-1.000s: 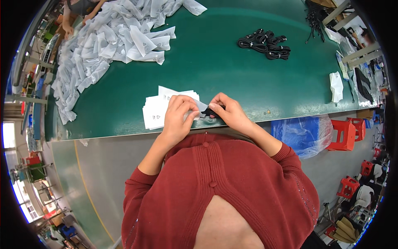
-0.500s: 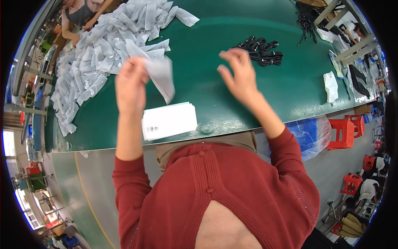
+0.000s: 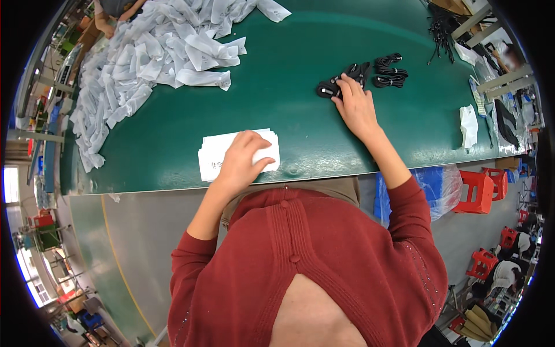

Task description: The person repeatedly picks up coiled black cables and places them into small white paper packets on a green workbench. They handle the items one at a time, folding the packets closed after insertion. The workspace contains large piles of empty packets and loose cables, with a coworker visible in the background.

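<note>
On the green table, near its front edge, lies a stack of flat white pouches (image 3: 209, 155) with small dark print. My left hand (image 3: 241, 162) rests over this stack, its fingers curved and the thumb spread apart, holding nothing that shows. Farther right, my right hand (image 3: 357, 110) has thumb and fingertips on a coiled black cable (image 3: 329, 88) at the near left of a small group. Part of that group is hidden under the fingers. Just right of it lie several more coiled black cables (image 3: 391, 77).
A large heap of whitish translucent pouches (image 3: 167, 49) covers the table's far left, with another person's arm (image 3: 104, 24) behind it. Loose black cables (image 3: 441, 40) lie far right. A white pouch (image 3: 468, 127) sits near the right edge. Red stools (image 3: 475, 194) stand right of the table.
The pouch from my left hand is let go and lies at the heap's edge; that hand has come down onto the white stack. My right hand has moved right and down onto the cables.
</note>
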The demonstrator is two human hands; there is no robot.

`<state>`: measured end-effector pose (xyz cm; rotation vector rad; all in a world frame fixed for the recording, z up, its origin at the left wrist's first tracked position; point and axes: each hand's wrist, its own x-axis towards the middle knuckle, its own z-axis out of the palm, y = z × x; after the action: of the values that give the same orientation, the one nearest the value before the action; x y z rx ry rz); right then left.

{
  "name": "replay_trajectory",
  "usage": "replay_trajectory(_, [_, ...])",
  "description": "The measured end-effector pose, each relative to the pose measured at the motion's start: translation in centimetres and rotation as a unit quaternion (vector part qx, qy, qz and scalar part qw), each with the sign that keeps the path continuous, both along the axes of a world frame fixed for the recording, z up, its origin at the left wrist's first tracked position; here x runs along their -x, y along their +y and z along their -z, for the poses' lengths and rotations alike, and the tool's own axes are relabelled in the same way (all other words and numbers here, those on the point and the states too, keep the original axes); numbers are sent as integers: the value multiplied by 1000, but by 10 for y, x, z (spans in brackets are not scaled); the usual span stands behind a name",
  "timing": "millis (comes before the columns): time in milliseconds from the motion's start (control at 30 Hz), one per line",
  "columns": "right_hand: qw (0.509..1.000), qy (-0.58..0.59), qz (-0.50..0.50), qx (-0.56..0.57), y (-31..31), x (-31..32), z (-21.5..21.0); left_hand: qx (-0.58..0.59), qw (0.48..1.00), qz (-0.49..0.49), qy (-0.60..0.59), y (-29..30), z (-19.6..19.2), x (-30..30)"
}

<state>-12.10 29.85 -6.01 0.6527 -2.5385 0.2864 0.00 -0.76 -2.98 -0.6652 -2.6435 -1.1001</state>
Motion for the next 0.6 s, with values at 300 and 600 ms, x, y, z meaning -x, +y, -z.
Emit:
replay_trajectory(300, [972,-94,-62,207,-17,-46,-24,-102,986,-88,-96,9,18,-12])
replay_trajectory(600, [773,-500,-136,365,-56,-100,-45,-217,951,-141,-170,6,16,-15])
